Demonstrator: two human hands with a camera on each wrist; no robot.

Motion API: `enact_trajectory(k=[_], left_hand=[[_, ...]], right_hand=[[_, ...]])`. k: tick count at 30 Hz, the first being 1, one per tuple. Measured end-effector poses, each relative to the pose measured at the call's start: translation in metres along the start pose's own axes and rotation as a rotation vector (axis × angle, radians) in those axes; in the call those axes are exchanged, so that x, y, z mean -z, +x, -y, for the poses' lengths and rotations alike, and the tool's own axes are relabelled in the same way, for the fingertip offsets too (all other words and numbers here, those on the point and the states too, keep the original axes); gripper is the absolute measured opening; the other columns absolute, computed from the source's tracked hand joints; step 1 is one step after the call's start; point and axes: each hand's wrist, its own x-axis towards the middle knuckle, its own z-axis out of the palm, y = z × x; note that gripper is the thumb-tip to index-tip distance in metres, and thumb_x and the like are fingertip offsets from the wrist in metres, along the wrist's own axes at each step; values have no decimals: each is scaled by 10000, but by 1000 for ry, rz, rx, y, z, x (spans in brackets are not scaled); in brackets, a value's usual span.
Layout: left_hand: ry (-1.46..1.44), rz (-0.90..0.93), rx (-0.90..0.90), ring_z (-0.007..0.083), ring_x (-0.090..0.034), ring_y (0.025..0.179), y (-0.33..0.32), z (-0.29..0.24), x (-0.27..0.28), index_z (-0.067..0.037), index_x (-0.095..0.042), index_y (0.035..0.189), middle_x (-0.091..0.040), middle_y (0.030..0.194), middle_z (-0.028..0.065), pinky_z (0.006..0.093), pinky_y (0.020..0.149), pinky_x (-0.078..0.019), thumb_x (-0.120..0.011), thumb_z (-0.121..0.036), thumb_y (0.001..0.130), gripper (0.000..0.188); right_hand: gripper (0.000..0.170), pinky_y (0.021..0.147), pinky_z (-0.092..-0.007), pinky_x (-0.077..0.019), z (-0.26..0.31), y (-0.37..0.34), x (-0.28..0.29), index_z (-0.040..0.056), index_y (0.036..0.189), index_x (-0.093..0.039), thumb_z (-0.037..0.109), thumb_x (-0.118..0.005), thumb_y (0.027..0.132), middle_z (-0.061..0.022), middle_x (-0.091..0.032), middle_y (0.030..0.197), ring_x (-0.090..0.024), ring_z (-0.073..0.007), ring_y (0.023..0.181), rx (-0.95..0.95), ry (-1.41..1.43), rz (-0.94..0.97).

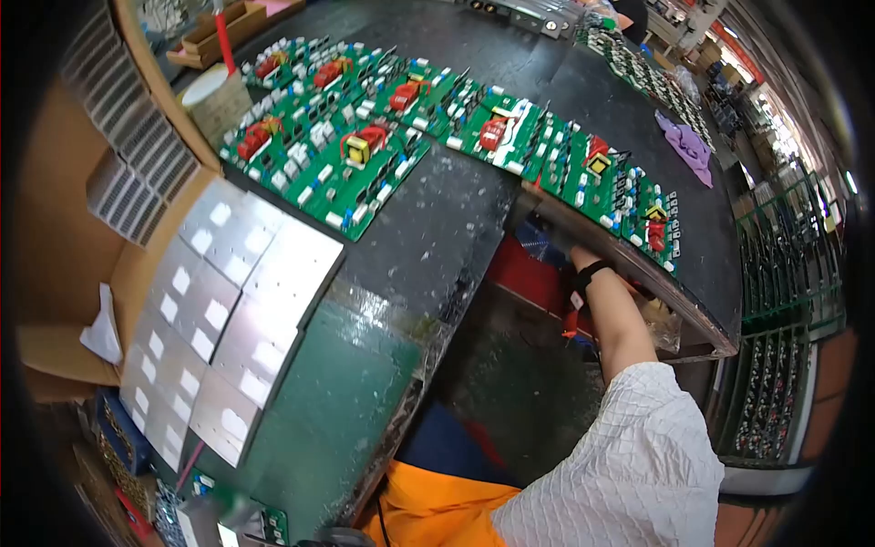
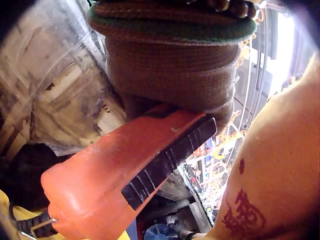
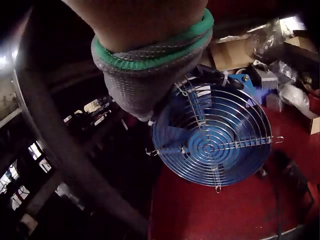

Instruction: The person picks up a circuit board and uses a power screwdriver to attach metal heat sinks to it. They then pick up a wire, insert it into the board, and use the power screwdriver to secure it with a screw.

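In the left wrist view, my gloved left hand [image 2: 170, 75] grips an orange electric screwdriver [image 2: 115, 165] with a long black lever and a cord at its end. Its fingertips are hidden behind the tool. The right arm reaches under the bench in the head view, a black band at the wrist. There, my gloved right hand [image 3: 140, 90] holds the edge of a blue fan [image 3: 215, 145] with a round wire guard, seen in the right wrist view. The fingers on the fan's far side are hidden. A red surface [image 3: 200, 215] lies below the fan.
Green circuit boards [image 1: 319, 178] with red and yellow parts line the dark bench [image 1: 437, 201]. Metal plates [image 1: 246, 301] lie at left beside an open cardboard box [image 1: 55, 228]. A purple cloth [image 1: 685, 146] and green racks [image 1: 788, 255] are at right.
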Motion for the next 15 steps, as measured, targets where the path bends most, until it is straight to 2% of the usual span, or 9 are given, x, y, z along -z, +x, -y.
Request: enact_trajectory(k=[1, 2, 3, 4, 5, 6, 7, 12, 15], left_hand=[[2, -20, -18, 174, -501, 911, 1, -1, -2, -46, -532, 1048, -537, 975, 45, 329, 813, -434, -825, -348, 750, 515], [4, 8, -22, 166, -483, 919, 0, 3, 0, -55, -511, 1063, -516, 985, 32, 330, 833, -428, -826, -359, 748, 539], [0, 4, -30, 173, -486, 915, 2, 3, 0, -58, -509, 1063, -515, 989, 35, 331, 840, -423, -829, -362, 742, 545], [37, 29, -67, 177, -490, 915, 4, 5, 3, -57, -516, 1058, -518, 986, 39, 332, 844, -420, -830, -366, 739, 544], [77, 54, -105, 181, -494, 915, 6, 7, 5, -55, -522, 1053, -522, 984, 43, 334, 848, -417, -830, -370, 736, 543], [66, 44, -101, 181, -494, 915, 5, 6, 2, -55, -522, 1053, -522, 984, 43, 334, 848, -417, -830, -370, 736, 543], [46, 8, -101, 186, -507, 911, 5, 5, -1, -48, -538, 1040, -538, 981, 50, 337, 842, -421, -831, -375, 733, 536], [9, -22, -103, 198, -544, 896, 6, -3, -2, -26, -566, 1033, -581, 999, 69, 337, 827, -432, -830, -375, 731, 531], [31, -4, -139, 200, -562, 901, 7, -4, -1, -21, -562, 1087, -592, 997, 82, 339, 818, -445, -814, -286, 745, 500]], right_hand=[[641, 1108, -426, -299, 41, 24, -1, 96, 1388, -434, 549, -372, 938, -167, -369, 1482, -356, -338, 1361, 13, -15, 17], [641, 1108, -426, -300, -12, 1, 1, 96, 1388, -435, 549, -372, 938, -167, -370, 1482, -356, -338, 1361, 27, -29, 32], [641, 1108, -426, -300, -17, 2, 2, 96, 1388, -435, 548, -372, 938, -167, -370, 1482, -357, -338, 1360, 42, -41, 41], [641, 1108, -426, -301, -15, 2, 1, 95, 1387, -436, 548, -373, 938, -167, -371, 1481, -358, -338, 1360, 58, -50, 46], [641, 1107, -427, -301, 42, 37, -1, 95, 1387, -436, 548, -373, 938, -167, -372, 1481, -358, -338, 1359, 73, -56, 50], [640, 1107, -427, -301, 7, 0, 6, 95, 1386, -437, 548, -374, 938, -167, -372, 1481, -359, -338, 1359, 87, -61, 53], [640, 1107, -427, -302, 29, 27, -3, 94, 1386, -437, 547, -374, 938, -167, -373, 1480, -359, -338, 1359, 98, -64, 54], [639, 1105, -428, -304, 46, 44, -4, 93, 1384, -440, 546, -376, 938, -167, -375, 1479, -362, -339, 1357, 125, -54, 33], [639, 1104, -429, -305, 63, 39, -19, 92, 1383, -441, 545, -377, 937, -167, -377, 1478, -364, -339, 1356, 128, -27, -36]])
